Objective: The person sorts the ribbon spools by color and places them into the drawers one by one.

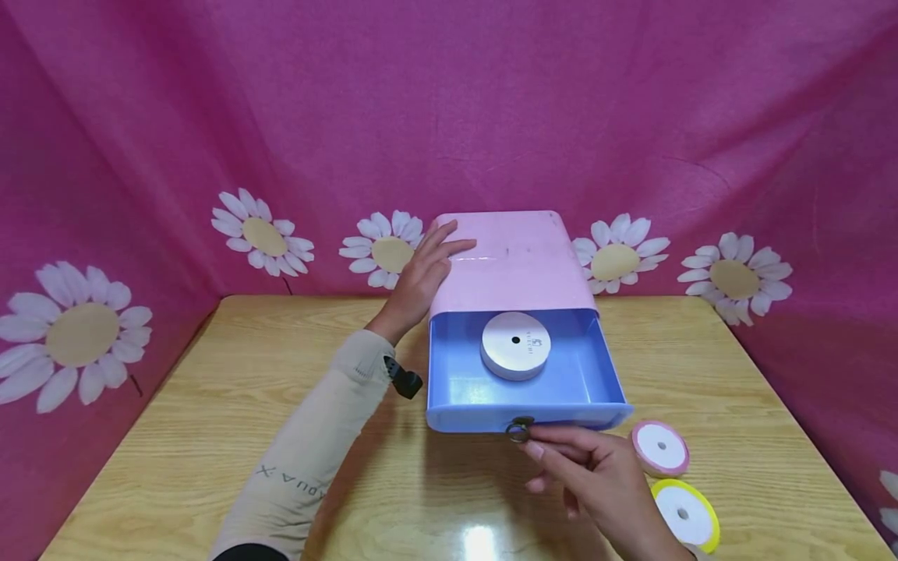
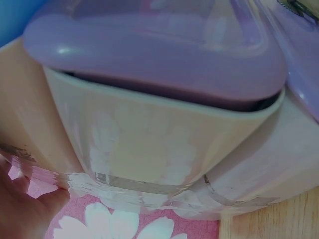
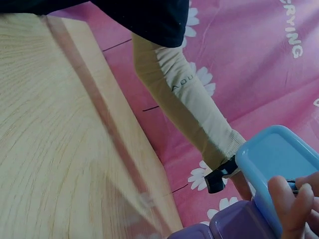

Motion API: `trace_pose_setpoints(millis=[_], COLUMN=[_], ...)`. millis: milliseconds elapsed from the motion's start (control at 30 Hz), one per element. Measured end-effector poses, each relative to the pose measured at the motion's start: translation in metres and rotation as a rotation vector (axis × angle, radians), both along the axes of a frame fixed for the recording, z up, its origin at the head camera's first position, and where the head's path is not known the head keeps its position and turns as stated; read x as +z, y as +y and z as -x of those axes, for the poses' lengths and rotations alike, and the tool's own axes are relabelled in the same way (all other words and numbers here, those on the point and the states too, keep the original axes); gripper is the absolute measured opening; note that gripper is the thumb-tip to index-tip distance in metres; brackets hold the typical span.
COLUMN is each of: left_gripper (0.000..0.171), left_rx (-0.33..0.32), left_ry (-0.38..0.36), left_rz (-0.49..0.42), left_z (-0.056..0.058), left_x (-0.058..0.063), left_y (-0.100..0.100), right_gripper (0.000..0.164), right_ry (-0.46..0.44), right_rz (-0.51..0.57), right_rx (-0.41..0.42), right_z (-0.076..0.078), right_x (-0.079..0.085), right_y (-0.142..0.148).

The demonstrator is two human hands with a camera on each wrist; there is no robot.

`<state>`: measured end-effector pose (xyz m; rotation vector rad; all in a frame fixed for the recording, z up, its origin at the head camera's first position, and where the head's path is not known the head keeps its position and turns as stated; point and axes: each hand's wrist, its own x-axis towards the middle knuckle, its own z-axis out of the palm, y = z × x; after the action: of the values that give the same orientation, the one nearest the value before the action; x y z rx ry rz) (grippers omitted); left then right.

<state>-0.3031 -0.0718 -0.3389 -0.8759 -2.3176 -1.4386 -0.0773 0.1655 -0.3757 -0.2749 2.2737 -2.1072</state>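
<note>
A pink drawer box (image 1: 515,261) stands on the table with its blue drawer (image 1: 449,374) pulled out toward me. Inside the drawer lies a white roll (image 1: 512,362), flat, with a dark hole in its middle. My left hand (image 1: 418,276) rests along the box's upper left edge, fingers extended over the top. At the drawer front, my right hand (image 1: 599,475) pinches the small metal ring pull (image 1: 517,431) between thumb and fingers. In the right wrist view, purple drawer fronts (image 3: 241,221) appear beside the blue one.
On the table (image 1: 281,374), right of the drawer, lie a pink-edged roll (image 1: 662,448) and a yellow-edged roll (image 1: 687,514), both partly beside my right hand. A magenta cloth (image 1: 449,101) with large white daisies hangs behind the table and at its sides.
</note>
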Motion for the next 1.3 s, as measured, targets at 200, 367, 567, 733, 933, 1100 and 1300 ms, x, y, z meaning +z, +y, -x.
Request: trace_pose_setpoints(millis=[200, 367, 567, 733, 933, 1100, 1300], left_gripper=[0.044, 0.045, 0.045, 0.044, 0.042, 0.041, 0.042], left_rx=[0.000, -0.005, 0.003, 0.008, 0.020, 0.036, 0.040], left_ry=[0.004, 0.021, 0.023, 0.009, -0.013, -0.063, -0.068], left_rz=[-0.002, 0.000, 0.000, -0.004, -0.027, -0.029, -0.012], left_z=[0.000, 0.000, 0.000, 0.002, 0.001, -0.004, -0.008], left_x=[0.002, 0.004, 0.009, 0.012, 0.014, 0.010, 0.004], left_y=[0.000, 0.002, 0.001, 0.002, 0.004, 0.004, 0.004], right_gripper=[0.020, 0.017, 0.013, 0.011, 0.012, 0.012, 0.011], right_ry=[0.034, 0.051, 0.093, 0.131, 0.161, 0.160, 0.145], right_rz=[-0.027, -0.048, -0.076, -0.095, -0.081, -0.090, -0.104], right_rx=[-0.091, -0.146, -0.186, -0.203, -0.203, -0.219, -0.239], right_z=[0.002, 0.003, 0.005, 0.006, 0.008, 0.005, 0.004], right_x=[-0.001, 0.001, 0.004, 0.005, 0.006, 0.005, 0.006], right_y=[-0.006, -0.009, -0.010, -0.010, -0.010, -0.010, -0.010])
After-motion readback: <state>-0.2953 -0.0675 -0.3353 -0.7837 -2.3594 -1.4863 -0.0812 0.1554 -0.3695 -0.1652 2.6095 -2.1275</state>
